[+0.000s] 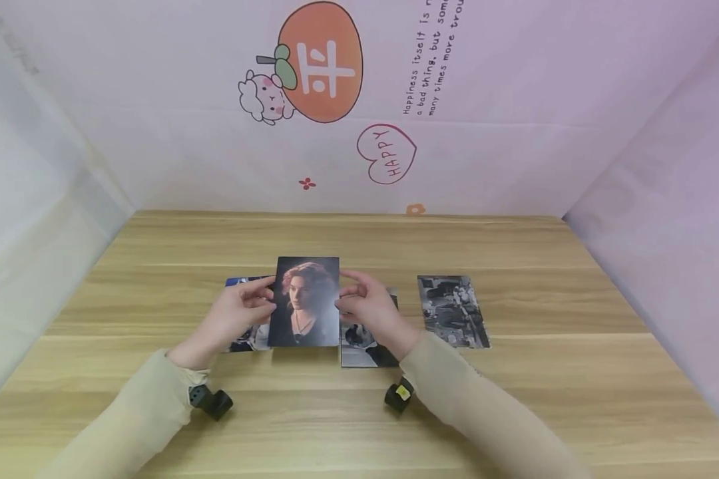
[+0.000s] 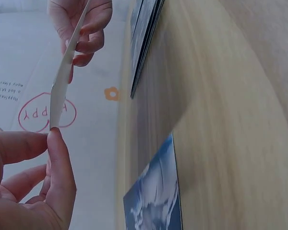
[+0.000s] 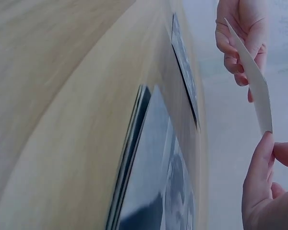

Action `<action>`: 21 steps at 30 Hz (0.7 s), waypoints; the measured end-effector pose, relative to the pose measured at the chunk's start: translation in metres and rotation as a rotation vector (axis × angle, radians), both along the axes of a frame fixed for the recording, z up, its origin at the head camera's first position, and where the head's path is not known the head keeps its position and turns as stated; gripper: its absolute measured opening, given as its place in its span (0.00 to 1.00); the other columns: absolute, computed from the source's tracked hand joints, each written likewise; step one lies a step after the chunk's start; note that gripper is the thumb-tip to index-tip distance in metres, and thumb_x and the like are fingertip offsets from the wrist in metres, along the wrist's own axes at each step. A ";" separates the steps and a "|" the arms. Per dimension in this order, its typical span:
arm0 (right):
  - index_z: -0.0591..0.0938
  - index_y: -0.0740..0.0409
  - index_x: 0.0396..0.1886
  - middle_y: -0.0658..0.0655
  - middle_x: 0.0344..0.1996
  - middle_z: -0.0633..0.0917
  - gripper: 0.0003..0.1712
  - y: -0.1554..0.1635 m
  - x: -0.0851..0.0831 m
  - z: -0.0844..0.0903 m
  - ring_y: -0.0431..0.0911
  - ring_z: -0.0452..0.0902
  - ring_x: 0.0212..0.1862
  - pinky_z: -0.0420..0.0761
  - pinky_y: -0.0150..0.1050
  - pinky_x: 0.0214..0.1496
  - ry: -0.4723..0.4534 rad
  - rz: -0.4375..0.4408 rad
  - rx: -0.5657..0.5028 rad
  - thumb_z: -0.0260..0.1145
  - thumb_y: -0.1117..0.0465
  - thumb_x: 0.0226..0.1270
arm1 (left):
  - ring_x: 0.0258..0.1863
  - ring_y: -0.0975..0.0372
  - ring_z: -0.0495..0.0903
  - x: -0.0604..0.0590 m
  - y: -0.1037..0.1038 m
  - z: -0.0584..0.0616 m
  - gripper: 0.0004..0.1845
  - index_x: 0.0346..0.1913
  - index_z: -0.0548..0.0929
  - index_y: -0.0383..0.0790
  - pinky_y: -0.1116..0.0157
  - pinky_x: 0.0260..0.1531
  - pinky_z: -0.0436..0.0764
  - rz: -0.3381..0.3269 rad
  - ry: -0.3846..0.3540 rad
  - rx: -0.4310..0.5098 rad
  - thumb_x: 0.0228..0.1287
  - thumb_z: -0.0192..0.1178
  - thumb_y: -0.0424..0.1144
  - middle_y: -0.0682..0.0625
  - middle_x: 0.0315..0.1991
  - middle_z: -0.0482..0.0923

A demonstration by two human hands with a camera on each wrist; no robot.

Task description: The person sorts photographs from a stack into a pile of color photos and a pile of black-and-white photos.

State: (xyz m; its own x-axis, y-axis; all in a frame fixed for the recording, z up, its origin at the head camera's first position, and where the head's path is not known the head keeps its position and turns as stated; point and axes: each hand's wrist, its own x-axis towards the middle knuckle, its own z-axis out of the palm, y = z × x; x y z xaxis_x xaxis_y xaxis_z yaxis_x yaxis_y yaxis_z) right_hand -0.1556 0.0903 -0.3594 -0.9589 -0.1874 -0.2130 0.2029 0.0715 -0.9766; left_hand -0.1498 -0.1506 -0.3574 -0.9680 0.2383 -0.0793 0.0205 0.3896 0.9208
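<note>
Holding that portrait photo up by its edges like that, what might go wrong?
The portrait photo is pinched at its side edges between the left hand and the right hand, lifted off the table. The wrist views show it bowing, so squeezing harder might crease it. The grip is only fingertips, so it could slip and drop onto the blue photo or the pile of photos lying below. Fingers may also smudge the print.

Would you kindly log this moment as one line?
left hand: pinches portrait photo | right hand: pinches it too | photo: lifted above table
</note>
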 end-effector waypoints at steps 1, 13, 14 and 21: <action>0.66 0.54 0.69 0.56 0.40 0.77 0.35 -0.002 -0.001 0.000 0.42 0.77 0.36 0.83 0.35 0.39 -0.004 0.006 -0.003 0.60 0.74 0.61 | 0.36 0.71 0.77 0.000 -0.003 0.000 0.30 0.68 0.62 0.28 0.72 0.33 0.82 -0.002 0.001 0.001 0.63 0.55 0.26 0.36 0.48 0.73; 0.68 0.57 0.67 0.58 0.39 0.78 0.36 -0.045 -0.007 -0.009 0.42 0.78 0.33 0.84 0.36 0.38 -0.014 0.015 0.009 0.61 0.77 0.58 | 0.37 0.72 0.76 0.002 -0.040 -0.002 0.32 0.69 0.58 0.27 0.71 0.37 0.83 -0.001 -0.030 -0.079 0.63 0.55 0.27 0.34 0.51 0.71; 0.68 0.57 0.67 0.58 0.38 0.78 0.36 -0.050 -0.008 -0.009 0.42 0.77 0.32 0.84 0.36 0.37 -0.011 0.009 0.003 0.61 0.77 0.58 | 0.36 0.73 0.76 0.002 -0.044 -0.003 0.32 0.69 0.58 0.26 0.71 0.36 0.83 0.004 -0.025 -0.085 0.63 0.55 0.27 0.34 0.51 0.71; 0.71 0.58 0.64 0.51 0.26 0.76 0.36 -0.082 -0.019 -0.017 0.39 0.74 0.25 0.83 0.33 0.28 -0.027 -0.012 0.025 0.61 0.81 0.54 | 0.33 0.76 0.76 -0.001 -0.065 -0.009 0.30 0.67 0.58 0.21 0.70 0.33 0.83 0.012 -0.016 -0.133 0.64 0.54 0.25 0.31 0.49 0.71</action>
State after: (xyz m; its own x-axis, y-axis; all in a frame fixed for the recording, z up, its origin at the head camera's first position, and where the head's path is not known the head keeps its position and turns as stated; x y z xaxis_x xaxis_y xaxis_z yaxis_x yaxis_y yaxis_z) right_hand -0.1751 0.0084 -0.3761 -0.9549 -0.1699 -0.2436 0.2305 0.0933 -0.9686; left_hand -0.1512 -0.2153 -0.3666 -0.9690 0.2133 -0.1247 0.0010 0.5082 0.8613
